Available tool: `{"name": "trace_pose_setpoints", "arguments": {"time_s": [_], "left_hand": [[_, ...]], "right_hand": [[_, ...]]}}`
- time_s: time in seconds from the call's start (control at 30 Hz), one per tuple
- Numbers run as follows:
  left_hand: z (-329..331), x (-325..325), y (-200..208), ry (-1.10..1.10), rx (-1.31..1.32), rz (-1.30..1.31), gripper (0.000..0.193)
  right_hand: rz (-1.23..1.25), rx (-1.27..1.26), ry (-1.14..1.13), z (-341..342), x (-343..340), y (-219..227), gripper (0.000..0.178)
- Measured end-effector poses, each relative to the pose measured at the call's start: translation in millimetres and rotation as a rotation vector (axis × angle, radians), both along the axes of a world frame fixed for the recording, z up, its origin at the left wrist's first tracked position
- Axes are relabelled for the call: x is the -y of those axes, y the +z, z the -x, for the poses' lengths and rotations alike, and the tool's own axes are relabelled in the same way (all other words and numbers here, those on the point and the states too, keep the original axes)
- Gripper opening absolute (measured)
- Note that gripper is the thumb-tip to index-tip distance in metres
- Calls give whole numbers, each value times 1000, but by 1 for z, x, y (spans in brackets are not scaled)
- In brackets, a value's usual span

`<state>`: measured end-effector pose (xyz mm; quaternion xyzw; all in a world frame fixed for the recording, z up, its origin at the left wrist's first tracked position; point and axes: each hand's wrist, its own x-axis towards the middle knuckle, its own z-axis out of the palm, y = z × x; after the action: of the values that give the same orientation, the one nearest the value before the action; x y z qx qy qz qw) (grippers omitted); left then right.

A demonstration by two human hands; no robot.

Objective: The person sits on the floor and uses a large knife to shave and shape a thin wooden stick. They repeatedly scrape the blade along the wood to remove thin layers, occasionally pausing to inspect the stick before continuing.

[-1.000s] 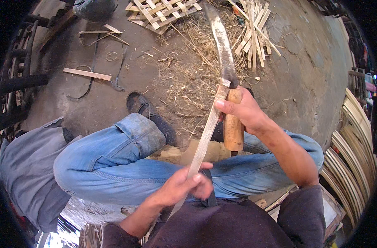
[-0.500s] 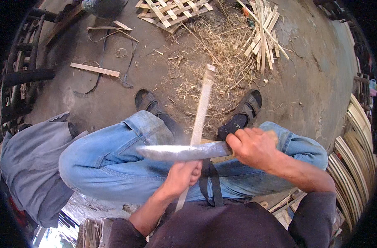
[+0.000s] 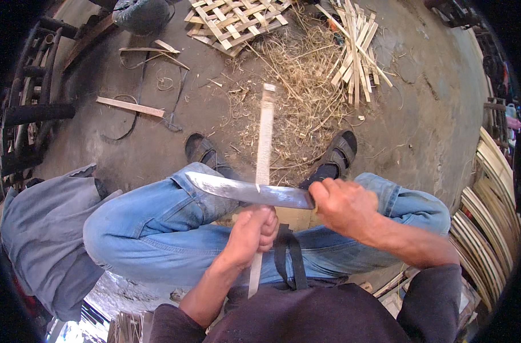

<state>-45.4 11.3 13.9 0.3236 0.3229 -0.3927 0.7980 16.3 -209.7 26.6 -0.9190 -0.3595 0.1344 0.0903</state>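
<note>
My left hand [image 3: 253, 231] is closed round a pale bamboo strip [image 3: 264, 134], which points away from me over my lap, its near end reaching my dark shirt. In my right hand [image 3: 345, 208] is the handle of a large knife [image 3: 246, 188]; my fingers hide the handle. The broad, shiny blade lies crosswise over the strip, just beyond my left fist, its tip toward my left knee. A flat tan piece [image 3: 289, 218] shows partly under the blade, between my thighs. A black strap [image 3: 296, 257] hangs at my waist.
Curly shavings [image 3: 297, 91] cover the floor past my sandals. A woven lattice of strips [image 3: 237, 20] and a pile of loose strips [image 3: 359, 51] lie farther off. One short strip [image 3: 130, 107] is at the left. Bent slats [image 3: 483, 237] stack at right; grey cloth [image 3: 49, 228] hangs at left.
The knife has moved slightly away from me along the strip, and its tip now tilts farther outward. My left hand has risen a little, and the strip stands more upright in view.
</note>
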Motion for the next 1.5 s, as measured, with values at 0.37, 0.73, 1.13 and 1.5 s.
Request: {"name": "trace_pose_setpoints", "arguments": {"time_s": [0.37, 0.73, 1.13, 1.5], "left_hand": [[41, -3, 1, -132, 10, -80, 35], [37, -1, 8, -175, 60, -17, 32], [54, -4, 18, -206, -16, 114, 34], [47, -5, 15, -198, -26, 132, 31]], "right_hand": [[39, -67, 139, 8, 6, 5, 15], [41, -10, -57, -35, 21, -7, 12], [97, -103, -245, -58, 39, -12, 11], [-40, -32, -251, -48, 29, -18, 11]]}}
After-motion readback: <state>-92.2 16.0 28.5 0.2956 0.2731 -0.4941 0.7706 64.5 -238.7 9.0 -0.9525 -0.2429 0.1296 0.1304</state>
